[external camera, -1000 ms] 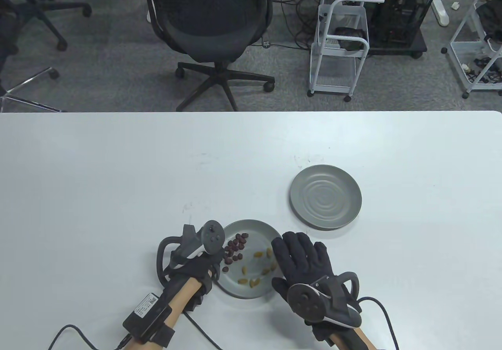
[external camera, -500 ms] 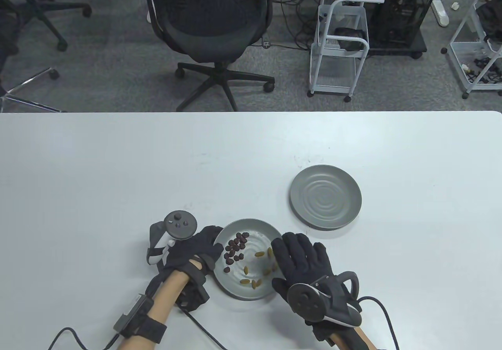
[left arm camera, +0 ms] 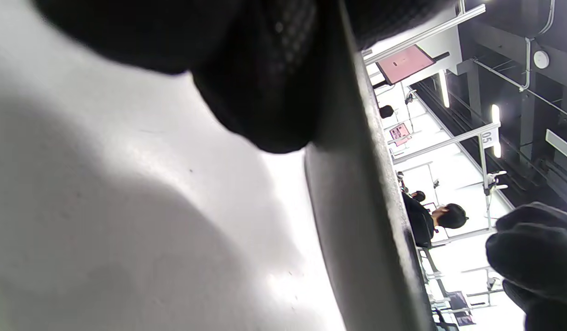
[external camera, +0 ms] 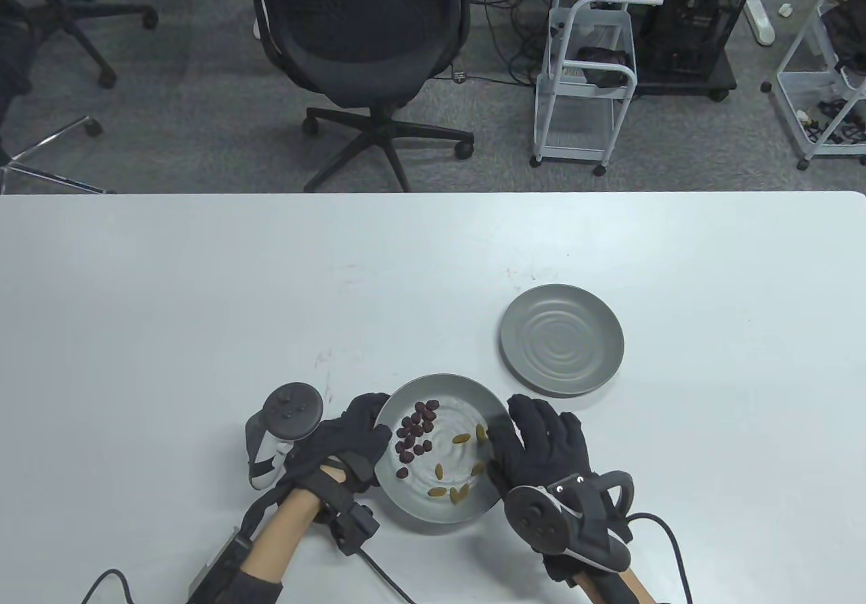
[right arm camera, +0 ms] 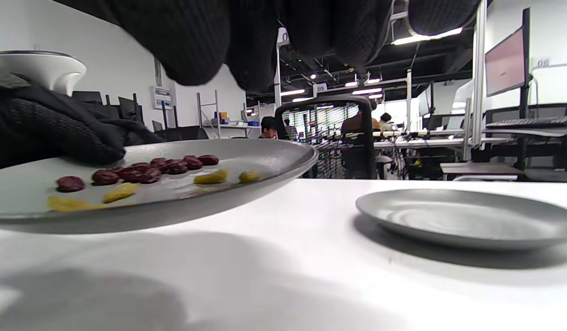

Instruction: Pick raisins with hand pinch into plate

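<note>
Matt grey metal plates (external camera: 561, 340), knit cloth gloves (external camera: 541, 442), smooth white table (external camera: 203, 293)

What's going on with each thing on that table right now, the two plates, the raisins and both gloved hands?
Near plate: holds raisins, far edge tilted up off the table.
Dark raisins: clustered on the plate's left part.
Yellow raisins: scattered on its right part.
Far plate: flat, nothing in it.
Left hand: touches the near plate's left rim.
Right hand: at its right rim.

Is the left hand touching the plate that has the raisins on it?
Touching. In the right wrist view the left hand's gloved fingers lie over the raisin plate's rim onto its surface, and the table view shows that hand against the plate's left edge.
</note>
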`<action>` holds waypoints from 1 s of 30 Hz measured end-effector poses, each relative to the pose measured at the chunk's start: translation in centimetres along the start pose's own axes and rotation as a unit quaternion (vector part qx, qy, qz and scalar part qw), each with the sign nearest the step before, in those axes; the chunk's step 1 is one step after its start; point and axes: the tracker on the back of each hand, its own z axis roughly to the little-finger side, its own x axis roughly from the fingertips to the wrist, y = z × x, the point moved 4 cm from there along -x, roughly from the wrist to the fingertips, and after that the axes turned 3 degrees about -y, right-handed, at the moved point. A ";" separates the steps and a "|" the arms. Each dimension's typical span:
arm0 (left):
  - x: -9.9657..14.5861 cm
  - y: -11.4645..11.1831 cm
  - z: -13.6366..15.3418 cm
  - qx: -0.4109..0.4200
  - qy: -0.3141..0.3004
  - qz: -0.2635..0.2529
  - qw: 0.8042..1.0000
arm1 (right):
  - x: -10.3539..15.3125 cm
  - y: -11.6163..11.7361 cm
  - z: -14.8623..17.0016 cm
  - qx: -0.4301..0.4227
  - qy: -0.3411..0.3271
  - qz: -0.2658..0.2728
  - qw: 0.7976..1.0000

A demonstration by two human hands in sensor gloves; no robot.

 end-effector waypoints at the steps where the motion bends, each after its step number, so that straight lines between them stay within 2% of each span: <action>1: 0.1 -0.1 -0.3 0.005 -0.005 0.002 1.000 | -0.2 -0.4 -0.3 0.004 -0.007 0.000 1.000; 3: 0.2 -0.1 -0.6 0.003 -0.012 0.008 1.000 | -0.7 -0.7 -0.8 0.008 -0.022 -0.002 1.000; 7: 0.3 -0.2 -1.0 0.019 -0.020 0.007 1.000 | -2.6 0.0 -2.8 0.058 -0.085 -0.061 0.993; 12: 0.5 0.1 -1.2 0.033 -0.026 0.009 0.999 | -4.9 1.3 -4.6 0.148 -0.105 -0.128 0.975; 15: 0.6 0.3 -1.3 0.043 -0.027 0.007 0.999 | -6.0 1.9 -5.4 0.134 -0.114 -0.162 0.971; 21: 0.7 1.0 -1.1 0.058 -0.030 -0.011 0.998 | -7.5 2.0 -6.8 0.134 -0.154 -0.147 0.968; 30: 0.5 1.8 -0.2 0.058 -0.020 -0.017 0.998 | -8.4 3.0 -7.1 0.115 -0.170 -0.153 0.967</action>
